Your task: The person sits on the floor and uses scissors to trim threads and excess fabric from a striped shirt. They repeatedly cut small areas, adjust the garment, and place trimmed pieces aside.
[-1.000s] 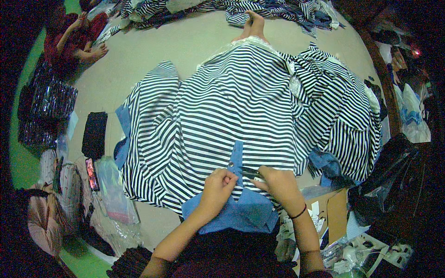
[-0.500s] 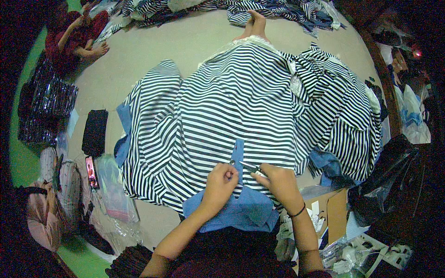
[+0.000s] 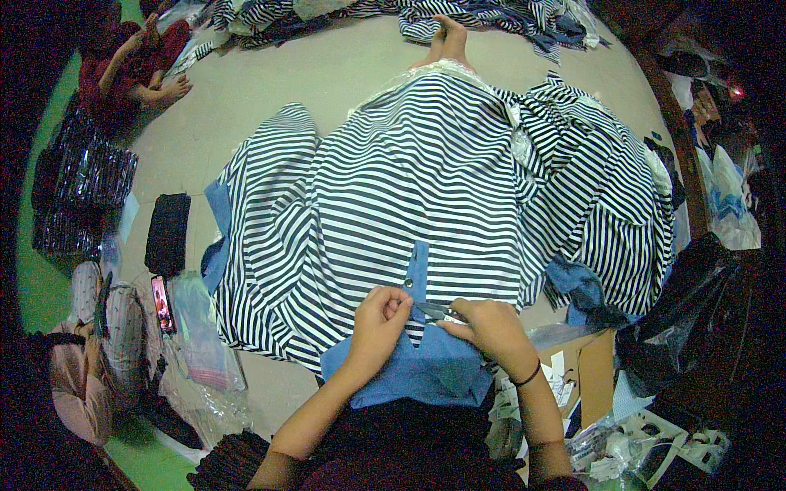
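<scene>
Across my outstretched legs lies a black-and-white striped shirt (image 3: 393, 180) with a blue collar (image 3: 422, 376) toward me and a narrow blue button placket (image 3: 417, 266). My left hand (image 3: 379, 323) is closed, thumb and finger pinching at the placket's edge just below a dark button (image 3: 408, 283). In my right hand (image 3: 491, 327) is a small pair of thread snips (image 3: 438, 311), gripped with its blades pointing left. The blade tips lie over the placket, close to my left fingertips. Whatever fine thread may be there is too small to see.
Another striped shirt (image 3: 614, 188) is heaped at the right, beside a black plastic bag (image 3: 679, 319). A lit phone (image 3: 162, 303) and a folded black cloth (image 3: 168, 233) lie left. More striped garments (image 3: 491, 20) are piled at the back. Other people sit on the left.
The snips have come lower, their blades now nearer my left fingertips. My left hand has shifted slightly left and the collar opening has spread a little.
</scene>
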`<state>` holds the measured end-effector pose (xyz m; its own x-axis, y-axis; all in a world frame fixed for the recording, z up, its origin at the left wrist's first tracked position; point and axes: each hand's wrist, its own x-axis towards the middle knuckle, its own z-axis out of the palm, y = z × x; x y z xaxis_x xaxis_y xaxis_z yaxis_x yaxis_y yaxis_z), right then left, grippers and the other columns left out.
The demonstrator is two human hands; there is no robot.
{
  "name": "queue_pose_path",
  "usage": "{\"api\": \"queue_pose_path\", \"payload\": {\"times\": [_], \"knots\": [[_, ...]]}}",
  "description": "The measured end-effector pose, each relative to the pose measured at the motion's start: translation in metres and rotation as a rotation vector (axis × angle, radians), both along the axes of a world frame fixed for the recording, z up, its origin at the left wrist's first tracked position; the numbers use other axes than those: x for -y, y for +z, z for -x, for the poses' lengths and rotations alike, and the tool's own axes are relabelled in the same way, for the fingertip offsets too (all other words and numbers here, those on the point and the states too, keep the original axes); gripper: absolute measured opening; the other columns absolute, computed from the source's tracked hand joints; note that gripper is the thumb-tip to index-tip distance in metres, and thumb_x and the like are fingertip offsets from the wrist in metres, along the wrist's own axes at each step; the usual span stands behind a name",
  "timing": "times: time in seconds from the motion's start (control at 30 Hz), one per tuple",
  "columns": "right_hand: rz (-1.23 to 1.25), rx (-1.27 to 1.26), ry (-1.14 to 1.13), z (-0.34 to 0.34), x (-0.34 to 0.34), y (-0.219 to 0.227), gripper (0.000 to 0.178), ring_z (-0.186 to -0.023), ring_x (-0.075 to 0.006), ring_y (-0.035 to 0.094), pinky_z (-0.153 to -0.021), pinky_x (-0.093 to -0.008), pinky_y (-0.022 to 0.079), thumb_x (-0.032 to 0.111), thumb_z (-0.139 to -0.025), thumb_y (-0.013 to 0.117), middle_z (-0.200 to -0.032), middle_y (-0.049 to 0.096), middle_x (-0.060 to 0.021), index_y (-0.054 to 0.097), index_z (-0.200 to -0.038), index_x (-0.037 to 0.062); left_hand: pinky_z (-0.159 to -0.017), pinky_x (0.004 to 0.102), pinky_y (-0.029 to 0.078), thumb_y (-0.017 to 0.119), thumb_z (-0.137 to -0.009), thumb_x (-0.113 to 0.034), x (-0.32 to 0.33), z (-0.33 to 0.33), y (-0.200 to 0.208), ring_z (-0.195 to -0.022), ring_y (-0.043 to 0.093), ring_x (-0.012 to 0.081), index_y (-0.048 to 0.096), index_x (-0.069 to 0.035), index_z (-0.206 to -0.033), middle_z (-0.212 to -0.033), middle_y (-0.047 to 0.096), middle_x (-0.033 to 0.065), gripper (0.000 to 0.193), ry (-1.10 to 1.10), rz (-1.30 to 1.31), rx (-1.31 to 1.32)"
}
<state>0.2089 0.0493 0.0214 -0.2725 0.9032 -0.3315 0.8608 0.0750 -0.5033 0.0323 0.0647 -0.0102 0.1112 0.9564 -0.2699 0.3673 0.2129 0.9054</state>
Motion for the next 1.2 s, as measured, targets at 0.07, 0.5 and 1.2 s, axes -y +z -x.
{"api": "queue_pose_path", "payload": {"times": [0.07, 0.5, 1.2], "knots": [[-0.018, 0.008, 0.024, 0.0, 0.001, -0.002, 0.036, -0.06, -0.0298, 0.058, -0.054, -0.0395, 0.045, 0.042, -0.074, 0.055, -0.064, 0.058, -0.0123, 0.055, -0.075, 0.0067, -0.05, 0.0237, 0.036, 0.059, -0.074, -0.009, 0.0, 0.001, 0.005, -0.053, 0.043, 0.0118, 0.057, 0.001, -0.076, -0.064, 0.046, 0.0054, 0.01, -0.006, -0.078, -0.035], [-0.012, -0.038, -0.09, 0.009, 0.034, 0.016, 0.035, -0.062, -0.031, 0.058, -0.053, -0.0407, 0.045, 0.035, -0.072, 0.06, -0.067, 0.058, -0.0136, 0.049, -0.087, 0.0055, -0.058, 0.0397, 0.043, 0.055, -0.075, -0.016, 0.075, 0.149, 0.086, -0.067, 0.055, 0.0314, 0.058, -0.002, -0.077, -0.074, 0.056, 0.0145, 0.015, -1.011, 0.298, -0.671], [0.105, -0.536, -0.447, -0.012, 0.057, -0.031, 0.027, -0.062, -0.0178, 0.053, -0.06, -0.0283, 0.042, 0.023, -0.075, 0.06, -0.071, 0.057, -0.0119, 0.055, -0.088, -0.0003, -0.061, 0.0282, 0.046, 0.06, -0.074, -0.01, 0.002, -0.014, -0.007, -0.067, 0.057, 0.0182, 0.045, 0.005, -0.109, -0.089, 0.056, 0.0159, 0.041, -0.24, 0.204, 0.129]]}}
